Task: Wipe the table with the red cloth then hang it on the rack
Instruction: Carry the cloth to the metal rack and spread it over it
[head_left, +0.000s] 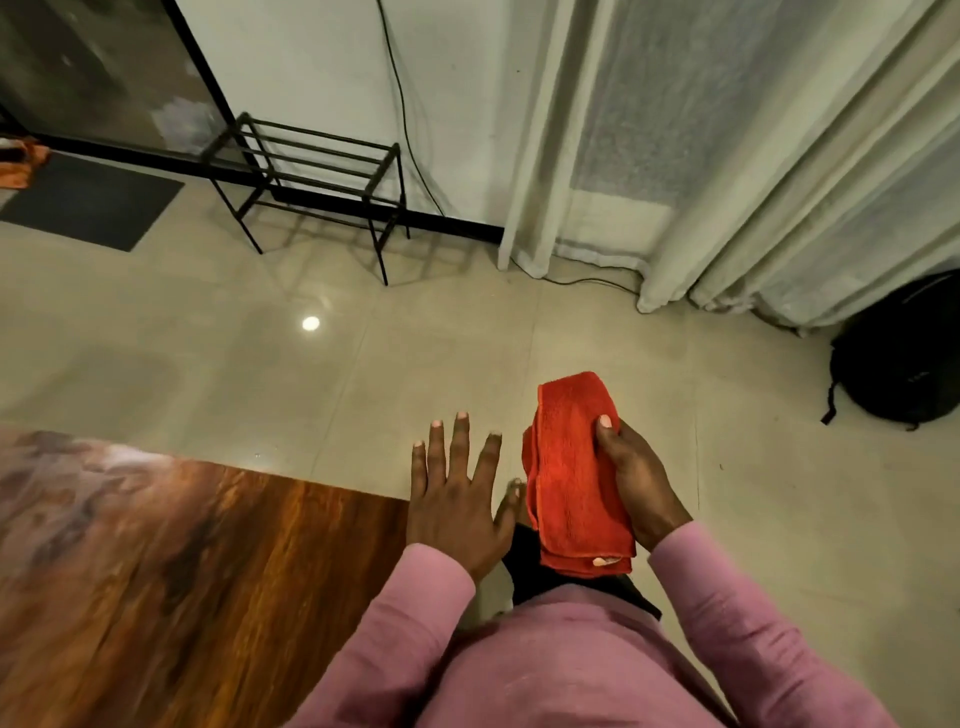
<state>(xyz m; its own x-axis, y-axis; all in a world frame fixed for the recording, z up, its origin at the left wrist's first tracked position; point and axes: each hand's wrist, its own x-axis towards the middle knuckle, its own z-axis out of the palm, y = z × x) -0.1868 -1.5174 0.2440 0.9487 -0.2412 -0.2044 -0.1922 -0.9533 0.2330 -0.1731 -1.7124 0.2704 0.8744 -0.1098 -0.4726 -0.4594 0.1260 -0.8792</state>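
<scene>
A folded red cloth (571, 467) is held upright in my right hand (636, 478), thumb on its front, out over the tiled floor to the right of the table. My left hand (454, 493) hovers open with fingers spread, just past the right corner of the brown wooden table (182, 561), which fills the lower left. The black metal rack (317, 176) with thin horizontal bars stands empty against the white wall at the upper middle, well away from both hands.
A dark mat (88, 202) and an orange cloth (21, 166) lie on the floor at the far left. Pale curtains (753, 156) hang at the right, a black backpack (904, 353) below them. A black cable (410, 130) runs down the wall behind the rack.
</scene>
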